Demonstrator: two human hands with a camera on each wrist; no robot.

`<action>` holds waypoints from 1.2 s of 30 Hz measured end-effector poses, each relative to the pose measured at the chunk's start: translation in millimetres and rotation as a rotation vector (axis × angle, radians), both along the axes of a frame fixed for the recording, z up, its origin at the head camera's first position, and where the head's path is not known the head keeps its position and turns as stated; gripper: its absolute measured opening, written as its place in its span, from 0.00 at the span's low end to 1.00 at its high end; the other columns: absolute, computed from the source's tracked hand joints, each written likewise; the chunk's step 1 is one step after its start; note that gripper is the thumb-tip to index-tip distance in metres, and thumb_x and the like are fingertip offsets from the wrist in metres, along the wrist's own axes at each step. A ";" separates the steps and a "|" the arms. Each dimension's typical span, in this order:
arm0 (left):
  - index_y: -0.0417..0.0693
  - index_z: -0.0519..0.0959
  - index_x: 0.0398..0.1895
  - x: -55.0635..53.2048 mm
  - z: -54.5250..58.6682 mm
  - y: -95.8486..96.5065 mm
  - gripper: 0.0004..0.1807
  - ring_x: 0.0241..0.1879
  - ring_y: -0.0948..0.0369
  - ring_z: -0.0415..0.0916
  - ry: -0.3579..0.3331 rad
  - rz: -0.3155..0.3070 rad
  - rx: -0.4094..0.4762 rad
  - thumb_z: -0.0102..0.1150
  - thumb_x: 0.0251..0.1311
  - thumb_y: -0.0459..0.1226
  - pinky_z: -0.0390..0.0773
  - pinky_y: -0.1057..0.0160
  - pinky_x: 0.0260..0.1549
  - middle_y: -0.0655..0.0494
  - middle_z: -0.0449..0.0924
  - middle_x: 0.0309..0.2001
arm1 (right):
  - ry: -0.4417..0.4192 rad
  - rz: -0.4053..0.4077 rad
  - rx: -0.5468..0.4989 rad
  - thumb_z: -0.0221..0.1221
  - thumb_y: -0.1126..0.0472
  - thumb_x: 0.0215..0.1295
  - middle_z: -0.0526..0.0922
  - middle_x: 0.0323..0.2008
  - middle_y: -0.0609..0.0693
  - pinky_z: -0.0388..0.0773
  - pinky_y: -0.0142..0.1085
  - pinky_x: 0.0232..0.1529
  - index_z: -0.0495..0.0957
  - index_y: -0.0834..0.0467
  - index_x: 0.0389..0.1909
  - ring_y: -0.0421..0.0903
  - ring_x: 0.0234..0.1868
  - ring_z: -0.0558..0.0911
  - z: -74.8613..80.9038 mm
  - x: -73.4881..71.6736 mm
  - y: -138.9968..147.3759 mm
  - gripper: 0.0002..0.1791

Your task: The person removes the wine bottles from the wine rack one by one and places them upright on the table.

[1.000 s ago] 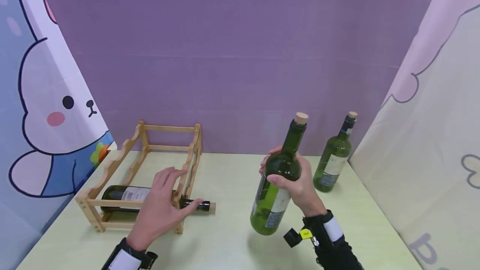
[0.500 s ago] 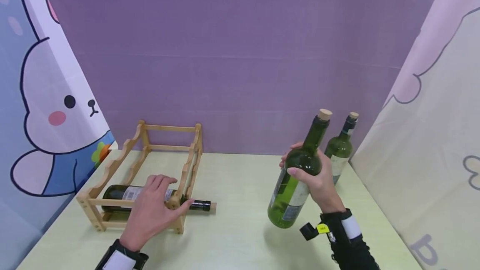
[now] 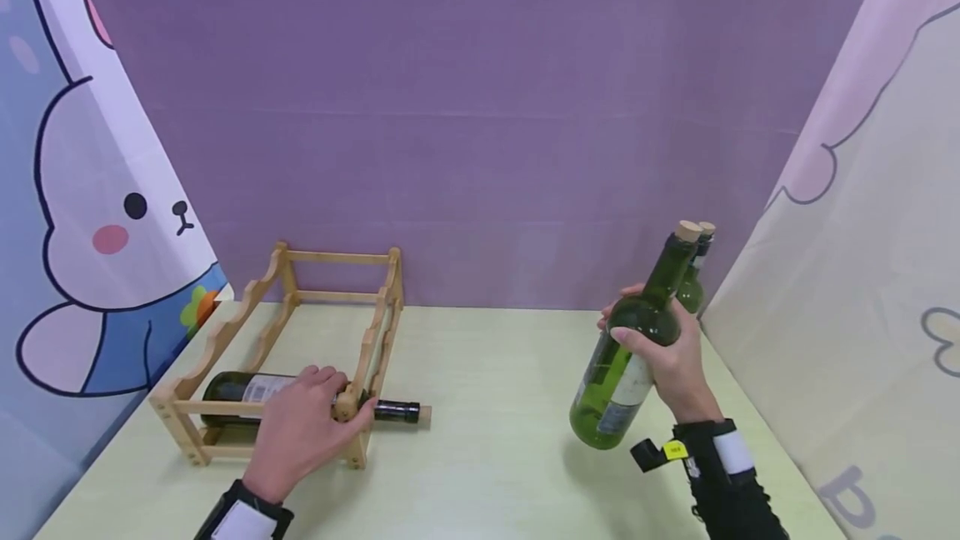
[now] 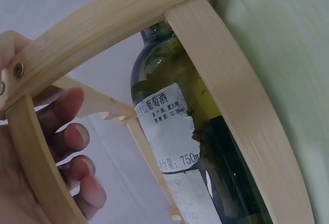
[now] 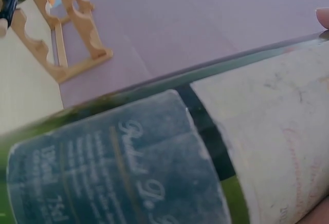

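My left hand (image 3: 303, 432) grips the near right corner of a wooden wine rack (image 3: 337, 257). Its fingers (image 4: 76, 136) curl round the top bar in the left wrist view. In the rack's nearest slot lies a dark green wine bottle (image 3: 258, 388), its corked neck sticking out to the right. At the right, my right hand (image 3: 678, 369) holds a green corked wine bottle (image 3: 622, 382) round its upper body, tilted and raised over the table. Its blue-grey label (image 5: 108, 167) fills much of the right wrist view.
Behind the held bottle stands another corked green bottle (image 3: 692, 294), mostly hidden. The pale table (image 3: 480, 440) meets a purple backdrop (image 3: 480, 132) at its far edge. Printed cloths hang at the left and right sides.
My right hand has carried its bottle to the right, in front of the standing bottle. My left hand has come down from above the rack and closed round its near corner.
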State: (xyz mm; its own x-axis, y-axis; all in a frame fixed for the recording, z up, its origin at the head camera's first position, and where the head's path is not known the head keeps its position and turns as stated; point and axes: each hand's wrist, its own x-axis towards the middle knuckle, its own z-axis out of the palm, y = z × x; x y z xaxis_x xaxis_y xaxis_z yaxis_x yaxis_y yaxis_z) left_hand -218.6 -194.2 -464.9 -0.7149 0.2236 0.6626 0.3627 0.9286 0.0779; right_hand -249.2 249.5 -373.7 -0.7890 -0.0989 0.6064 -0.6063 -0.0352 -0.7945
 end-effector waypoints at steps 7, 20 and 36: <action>0.56 0.68 0.10 0.7 1.7 3.6 0.23 0.10 0.65 0.54 -0.145 0.048 0.002 0.61 0.54 0.55 0.51 0.64 0.10 0.65 0.54 0.10 | -0.028 -0.068 0.015 0.61 0.76 0.56 0.83 0.42 0.57 0.80 0.43 0.43 0.73 0.61 0.54 0.54 0.41 0.85 -2.8 -5.5 17.7 0.23; 0.58 0.52 0.03 1.0 2.5 3.4 0.29 0.09 0.66 0.47 -0.062 0.039 0.018 0.60 0.48 0.49 0.44 0.66 0.10 0.69 0.42 0.10 | -0.053 -0.209 -0.078 0.64 0.76 0.55 0.85 0.40 0.55 0.80 0.35 0.43 0.73 0.64 0.53 0.47 0.39 0.86 -18.6 -16.5 49.6 0.23; 0.61 0.49 0.03 -3.4 -2.7 2.8 0.29 0.10 0.67 0.44 0.023 0.040 0.032 0.60 0.45 0.49 0.43 0.66 0.09 0.70 0.41 0.10 | -0.167 -0.688 0.105 0.71 0.62 0.53 0.82 0.44 0.40 0.73 0.29 0.41 0.77 0.56 0.55 0.37 0.44 0.80 -45.8 -35.0 81.6 0.27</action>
State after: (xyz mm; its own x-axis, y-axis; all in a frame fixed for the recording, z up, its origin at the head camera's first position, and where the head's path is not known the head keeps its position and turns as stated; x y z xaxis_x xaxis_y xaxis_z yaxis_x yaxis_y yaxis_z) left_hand -222.0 -191.4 -467.7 -0.7070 0.1739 0.6855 0.3276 0.9396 0.0996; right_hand -284.1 331.1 -419.4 -0.7748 0.4037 0.4865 -0.3331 0.3933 -0.8569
